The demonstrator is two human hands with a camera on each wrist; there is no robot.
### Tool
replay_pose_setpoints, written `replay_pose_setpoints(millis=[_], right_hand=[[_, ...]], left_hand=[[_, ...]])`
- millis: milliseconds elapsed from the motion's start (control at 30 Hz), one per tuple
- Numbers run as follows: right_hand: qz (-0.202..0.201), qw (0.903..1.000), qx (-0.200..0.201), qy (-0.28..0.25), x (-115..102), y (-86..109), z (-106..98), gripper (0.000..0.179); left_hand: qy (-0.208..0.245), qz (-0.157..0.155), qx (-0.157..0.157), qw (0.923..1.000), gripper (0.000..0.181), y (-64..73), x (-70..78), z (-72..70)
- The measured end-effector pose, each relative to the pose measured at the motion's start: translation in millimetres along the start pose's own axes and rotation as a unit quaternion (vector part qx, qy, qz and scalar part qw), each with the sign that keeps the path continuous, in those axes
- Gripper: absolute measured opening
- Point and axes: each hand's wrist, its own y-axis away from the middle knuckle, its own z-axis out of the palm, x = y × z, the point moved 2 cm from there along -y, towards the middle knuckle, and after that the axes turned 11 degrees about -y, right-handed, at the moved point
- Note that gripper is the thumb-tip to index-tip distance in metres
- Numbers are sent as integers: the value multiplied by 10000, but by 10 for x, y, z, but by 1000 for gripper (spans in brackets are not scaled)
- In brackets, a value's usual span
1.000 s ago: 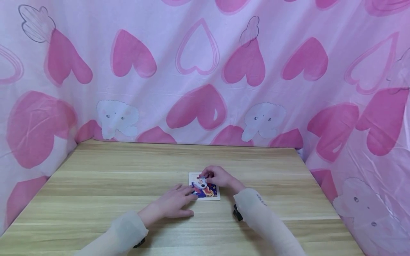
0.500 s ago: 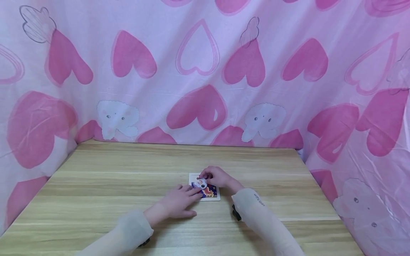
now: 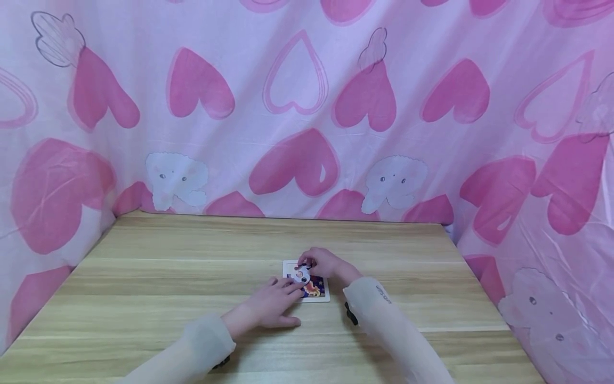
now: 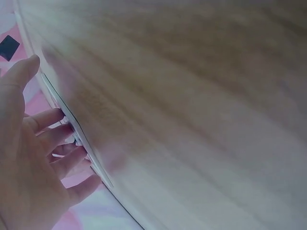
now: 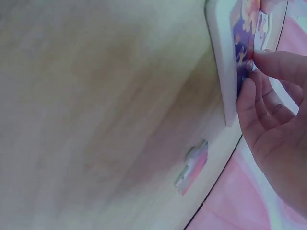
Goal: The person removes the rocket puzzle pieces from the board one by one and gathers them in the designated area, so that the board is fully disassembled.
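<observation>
A small jigsaw puzzle [image 3: 314, 289] with a white border lies on the wooden table, printed with a white cartoon face, dark blue and orange. My left hand [image 3: 271, 304] reaches in from its near left, fingers extended over the picture and thumb on the table side. At the upper edge, my right hand [image 3: 327, 261] bends thumb and fingers together at a puzzle piece, which is mostly hidden by the fingers. The right wrist view shows that thumb [image 5: 276, 62] and the fingertips right at the board's surface. In the left wrist view the board is nearly edge-on.
A loose jigsaw piece [image 5: 193, 167] lies on the table beside the board in the right wrist view, hidden in the head view. The wooden table [image 3: 144, 288] spreads all around. A pink heart-patterned curtain [image 3: 206, 80] hangs behind and at both sides.
My left hand has slid slightly to the right, its fingers further over the puzzle. The right hand stays at the upper edge, its wrist and forearm shifted slightly left.
</observation>
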Motion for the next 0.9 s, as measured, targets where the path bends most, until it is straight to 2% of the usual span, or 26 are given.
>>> replay_pose_setpoints(millis=[233,500,900], right_hand=[[447,9988,-152,118,-12,-32,-28,28],[711,9970,-263,129,-36,-44,-36,29],[379,9988,-296,98,-36,-54,-24,24]], left_hand=[[110,-41,-48,9999,67,-2,-8,2],[188,-83,-206,9996,67,-4,-11,-3],[203,-108,-189,9996,69,-7,-21,19]])
